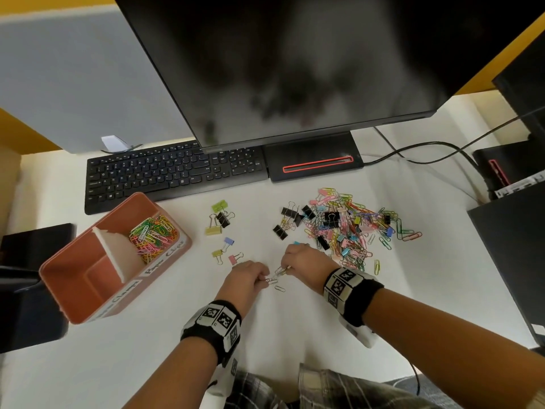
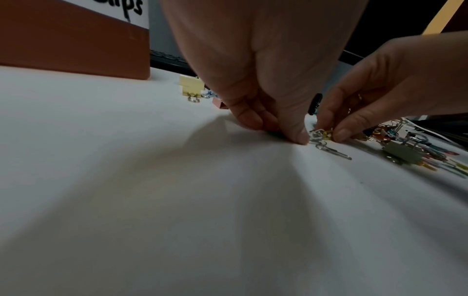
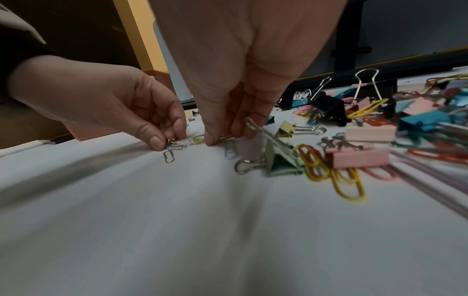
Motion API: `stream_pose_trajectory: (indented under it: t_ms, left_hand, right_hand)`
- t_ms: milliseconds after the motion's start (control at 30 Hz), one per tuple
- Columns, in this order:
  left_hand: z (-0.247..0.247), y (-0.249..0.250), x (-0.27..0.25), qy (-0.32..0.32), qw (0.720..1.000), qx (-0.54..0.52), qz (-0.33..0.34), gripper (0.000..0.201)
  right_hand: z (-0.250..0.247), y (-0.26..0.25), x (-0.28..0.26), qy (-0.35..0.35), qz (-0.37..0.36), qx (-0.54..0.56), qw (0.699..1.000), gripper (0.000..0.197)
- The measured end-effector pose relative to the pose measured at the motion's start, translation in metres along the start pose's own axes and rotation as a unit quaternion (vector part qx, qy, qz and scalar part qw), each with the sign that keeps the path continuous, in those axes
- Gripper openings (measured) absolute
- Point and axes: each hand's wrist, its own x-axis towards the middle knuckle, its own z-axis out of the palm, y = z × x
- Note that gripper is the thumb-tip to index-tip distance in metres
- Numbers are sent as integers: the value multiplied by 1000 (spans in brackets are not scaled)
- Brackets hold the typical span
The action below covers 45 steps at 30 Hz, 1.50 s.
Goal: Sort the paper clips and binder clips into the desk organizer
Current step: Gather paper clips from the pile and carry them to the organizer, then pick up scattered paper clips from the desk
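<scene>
pinching little silver paper clips (image 1: pixel 272 280) on the white worktop (image 1: pixel 295 335).
left hand (image 1: pixel 246 278) and right hand (image 1: pixel 303 258) each squeezing some, side by side; big clip pile (image 1: pixel 345 225) just right, desk organizer (image 1: pixel 88 290) at left.

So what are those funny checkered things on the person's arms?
Each wrist wears a black band: one on the left wrist, one on the right wrist. White squares printed with black blocky patterns, like QR codes, cover them. A white camera box hangs under the right band. The forearms are bare, with no sleeves showing.
</scene>
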Motion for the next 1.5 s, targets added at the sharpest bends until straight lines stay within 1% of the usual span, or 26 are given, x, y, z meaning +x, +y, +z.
stream_pose_trajectory:
  t_ms: [167,333,433,567,633,733,900,1000,1133,1300,1400,1500]
  left_hand:
    - [0,-1,1,-8,999,48,-2,7]
    - [3,-4,-3,27,998,56,16,8]
    - [5,-4,-5,39,997,71,11,8]
    - [2,-3,-4,39,996,75,24,8]
    - [1,-2,-3,31,996,76,19,10]
    - [1,-1,-5,36,996,74,28,2]
    - [1,-5,-7,43,996,70,40,6]
    - [-1,-5,-8,48,998,45,22,3]
    - [-3,-9,-8,55,998,17,-20,10]
    - [-4,-10,-4,42,998,-17,-37,11]
    - [-10,-5,-5,54,996,-55,-34,12]
    - [-24,-1,-7,84,989,-104,-57,11]
  right_hand:
    - [-3,0,9,-14,-3,-17,1000,19]
    - [-8,2,13,-33,16,-2,999,19]
    - [-9,4,13,-20,26,29,999,23]
    - [-11,4,13,-11,26,58,998,28]
    - [-12,4,13,-5,22,61,998,26]
    - [-10,5,12,-6,19,52,998,19]
    - [-8,6,13,-13,29,26,999,18]
    - [-7,5,14,-9,39,13,999,20]
    - [-6,4,13,-2,47,-1,999,21]
    - [-3,2,11,12,28,-63,998,22]
    - [-2,4,9,4,23,-50,998,21]
    - [-11,5,3,12,28,-4,1000,19]
